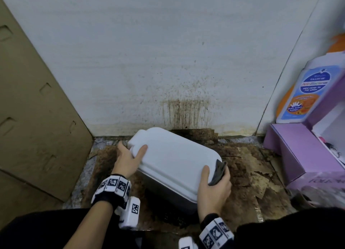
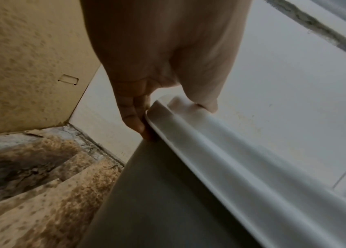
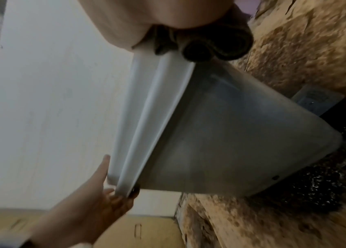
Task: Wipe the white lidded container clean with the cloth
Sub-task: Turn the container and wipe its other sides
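The white lidded container (image 1: pixel 173 159) is tilted, its grey body (image 3: pixel 231 142) lifted off the stained floor. My left hand (image 1: pixel 128 159) grips its far left end, thumb on the lid (image 2: pixel 220 151) and fingers (image 2: pixel 132 115) under the rim. My right hand (image 1: pixel 214 185) holds the near right corner, thumb on the lid, fingers pressing a dark grey cloth (image 1: pixel 218 172) against the rim. In the right wrist view the bunched cloth (image 3: pixel 210 45) sits under my palm at the lid's edge.
A stained white wall (image 1: pixel 168 71) stands behind. Brown cardboard (image 1: pixel 33 108) leans on the left. Purple boxes (image 1: pixel 302 155) and a blue-labelled bottle (image 1: pixel 306 92) crowd the right. Dirty, torn cardboard (image 1: pixel 252 174) covers the floor.
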{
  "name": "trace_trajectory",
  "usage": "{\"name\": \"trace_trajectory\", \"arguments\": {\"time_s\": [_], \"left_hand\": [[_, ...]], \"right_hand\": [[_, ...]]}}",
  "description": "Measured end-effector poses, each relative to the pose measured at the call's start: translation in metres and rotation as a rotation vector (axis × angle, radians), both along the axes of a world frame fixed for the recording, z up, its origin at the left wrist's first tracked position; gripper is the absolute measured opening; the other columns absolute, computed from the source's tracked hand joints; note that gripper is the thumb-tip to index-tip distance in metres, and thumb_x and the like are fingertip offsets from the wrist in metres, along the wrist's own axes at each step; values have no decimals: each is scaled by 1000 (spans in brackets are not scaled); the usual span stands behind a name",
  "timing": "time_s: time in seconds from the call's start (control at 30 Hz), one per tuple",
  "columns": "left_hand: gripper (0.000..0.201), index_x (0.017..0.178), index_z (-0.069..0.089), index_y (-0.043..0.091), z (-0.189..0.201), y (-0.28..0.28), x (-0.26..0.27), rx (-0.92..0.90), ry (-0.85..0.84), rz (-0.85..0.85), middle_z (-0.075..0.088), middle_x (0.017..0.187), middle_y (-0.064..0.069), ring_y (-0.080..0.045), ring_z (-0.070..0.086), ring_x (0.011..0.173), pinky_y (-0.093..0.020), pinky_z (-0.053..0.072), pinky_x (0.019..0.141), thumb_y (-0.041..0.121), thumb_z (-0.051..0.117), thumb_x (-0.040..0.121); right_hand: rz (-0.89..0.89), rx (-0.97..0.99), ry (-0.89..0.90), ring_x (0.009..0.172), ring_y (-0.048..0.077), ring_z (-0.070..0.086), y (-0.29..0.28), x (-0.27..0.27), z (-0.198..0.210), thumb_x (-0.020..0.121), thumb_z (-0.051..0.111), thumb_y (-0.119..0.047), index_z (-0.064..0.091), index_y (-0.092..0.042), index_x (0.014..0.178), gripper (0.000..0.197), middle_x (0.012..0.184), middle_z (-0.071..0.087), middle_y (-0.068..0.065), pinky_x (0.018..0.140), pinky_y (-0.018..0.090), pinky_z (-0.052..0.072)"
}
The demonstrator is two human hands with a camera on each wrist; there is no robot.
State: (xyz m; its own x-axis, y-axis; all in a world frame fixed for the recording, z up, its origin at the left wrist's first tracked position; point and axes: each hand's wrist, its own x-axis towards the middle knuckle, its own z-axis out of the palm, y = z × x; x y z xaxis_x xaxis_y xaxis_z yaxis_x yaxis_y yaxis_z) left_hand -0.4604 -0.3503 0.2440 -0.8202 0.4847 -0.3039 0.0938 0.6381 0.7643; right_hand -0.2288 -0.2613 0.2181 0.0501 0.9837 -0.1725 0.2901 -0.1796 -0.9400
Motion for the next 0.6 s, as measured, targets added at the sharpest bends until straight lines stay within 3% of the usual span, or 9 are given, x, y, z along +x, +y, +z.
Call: {"name": "trace_trajectory", "arguments": {"time_s": [0.07,0.17,0.3,0.4,0.47,0.53,0.6], "left_hand": [[117,154,-6,17,-2,1,2,-7,38,-12,34,156,-20,-41,41,137,-55,39,108,86,44,75],[94,155,2,12,-4,3,11,-2,114,17,35,155,-20,-41,45,133,-50,40,103,69,43,92],[96,156,0,7,-6,5,27,36,81,98,30,159,-19,-40,43,135,-49,37,105,66,43,94],[99,154,0,1,-13,5,42,85,-13,173,36,155,-19,-36,43,136,-45,38,105,67,42,93],[94,148,12,-5,-12,4,58,93,-63,165,49,140,-14,-31,50,128,-34,38,95,66,40,95],[95,147,27,-3,-16,4,70,114,-129,105,55,135,-6,-26,54,123,-29,39,96,72,41,91],[86,143,41,13,-18,6,83,154,-247,45,63,126,0,-25,61,115,-38,48,101,76,47,86]], "right_hand": [[19,8,-2,146,27,25,-11,-5,-3,95,60,-47,27,-23,155,73,156,34,7,119,49,28],[32,5,25,145,28,26,-2,-4,-5,99,54,-44,29,-22,155,65,155,35,8,119,50,27],[45,-33,115,139,29,39,25,5,-12,105,40,-40,38,-22,151,49,150,45,9,116,49,34],[93,-60,148,138,26,43,42,10,-8,108,36,-38,38,-22,152,47,151,47,5,112,38,36],[140,-104,177,135,25,45,55,13,-1,108,36,-37,37,-20,153,48,146,49,1,104,31,34],[222,-153,216,118,18,51,69,15,2,107,40,-39,39,-21,151,48,126,54,-8,98,31,36],[330,-160,225,109,9,55,82,16,1,102,50,-44,46,-26,145,47,119,58,-16,100,35,43]]}}
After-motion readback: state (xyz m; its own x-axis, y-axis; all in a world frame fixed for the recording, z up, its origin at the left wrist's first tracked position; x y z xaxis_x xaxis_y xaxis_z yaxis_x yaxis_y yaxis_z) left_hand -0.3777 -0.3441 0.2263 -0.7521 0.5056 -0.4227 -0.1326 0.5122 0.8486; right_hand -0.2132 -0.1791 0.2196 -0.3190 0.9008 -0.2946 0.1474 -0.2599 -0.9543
